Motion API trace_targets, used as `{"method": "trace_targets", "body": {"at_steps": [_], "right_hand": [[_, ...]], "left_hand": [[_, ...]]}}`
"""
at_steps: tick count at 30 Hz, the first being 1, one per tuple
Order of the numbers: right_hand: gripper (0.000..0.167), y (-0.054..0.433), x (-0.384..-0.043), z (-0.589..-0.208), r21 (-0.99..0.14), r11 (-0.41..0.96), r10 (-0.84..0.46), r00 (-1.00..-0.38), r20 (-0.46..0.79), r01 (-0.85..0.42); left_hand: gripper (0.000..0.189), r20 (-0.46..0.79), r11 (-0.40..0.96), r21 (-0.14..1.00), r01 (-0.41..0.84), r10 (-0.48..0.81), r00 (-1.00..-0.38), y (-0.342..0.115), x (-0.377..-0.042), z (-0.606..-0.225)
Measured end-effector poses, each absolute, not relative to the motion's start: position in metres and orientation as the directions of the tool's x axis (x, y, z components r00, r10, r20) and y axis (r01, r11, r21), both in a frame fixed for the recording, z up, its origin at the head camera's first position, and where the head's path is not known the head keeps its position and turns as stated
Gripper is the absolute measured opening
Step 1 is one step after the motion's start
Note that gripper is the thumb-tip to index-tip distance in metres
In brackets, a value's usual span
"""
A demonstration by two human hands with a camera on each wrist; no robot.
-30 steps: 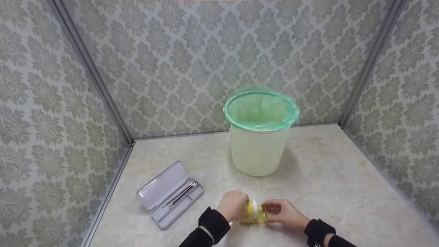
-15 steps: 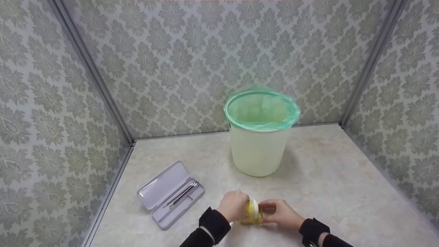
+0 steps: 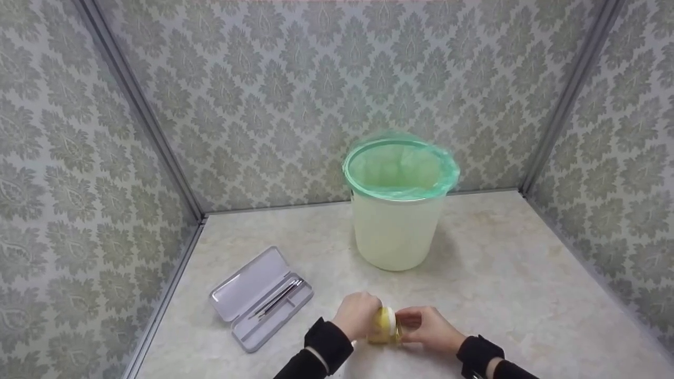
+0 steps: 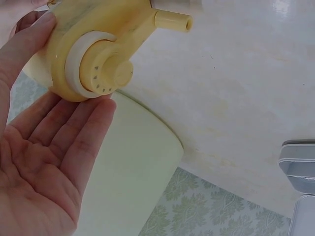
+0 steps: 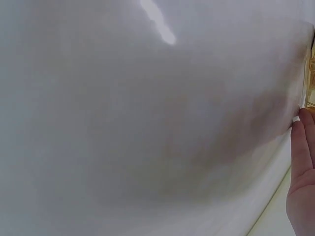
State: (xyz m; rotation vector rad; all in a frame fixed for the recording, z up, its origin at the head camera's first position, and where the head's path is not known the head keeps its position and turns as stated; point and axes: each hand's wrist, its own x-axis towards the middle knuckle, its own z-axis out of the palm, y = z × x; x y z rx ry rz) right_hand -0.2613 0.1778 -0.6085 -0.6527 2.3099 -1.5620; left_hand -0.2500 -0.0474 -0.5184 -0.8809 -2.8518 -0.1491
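A yellow crank pencil sharpener lies on the tabletop near the front. My left hand grips its body, thumb on one side and fingers on the other. In the left wrist view, the crank handle and round dial face away from the palm. At the opposite end, my right hand pinches the see-through yellow shavings drawer, which sits close against the body. Only the right fingertips and an amber edge of the drawer appear at the border of the right wrist view.
Behind the hands stands a pale bin with a green liner bag over its rim. To the left lies an open grey pencil case with several dark pencils. Patterned walls enclose the table.
The right hand has moved left toward the left hand, pushing the drawer into the sharpener's body. Over the last half second little differs. The left hand keeps its grip.
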Motion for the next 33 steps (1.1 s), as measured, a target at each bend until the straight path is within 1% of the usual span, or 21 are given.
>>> {"method": "trace_targets", "body": {"at_steps": [9, 17, 23, 33], "right_hand": [[0.049, 0.173, -0.261, -0.607, -0.903, 0.356, -0.511, -0.859, 0.026, -0.239], [0.047, 0.168, -0.263, -0.606, -0.898, 0.373, -0.508, -0.862, 0.014, -0.234], [0.046, 0.165, -0.261, -0.606, -0.913, 0.34, -0.508, -0.861, 0.023, -0.226], [0.043, 0.161, -0.263, -0.606, -0.921, 0.323, -0.523, -0.852, 0.019, -0.219]], "left_hand": [[0.028, 0.186, 0.814, 0.028, 0.58, 0.566, -0.803, -0.047, -0.247, -0.516], [0.026, 0.173, 0.815, 0.041, 0.579, 0.564, -0.807, -0.047, -0.248, -0.514], [0.023, 0.152, 0.815, 0.069, 0.575, 0.561, -0.814, -0.047, -0.249, -0.515], [0.023, 0.146, 0.816, 0.064, 0.575, 0.562, -0.814, -0.047, -0.25, -0.515]]}}
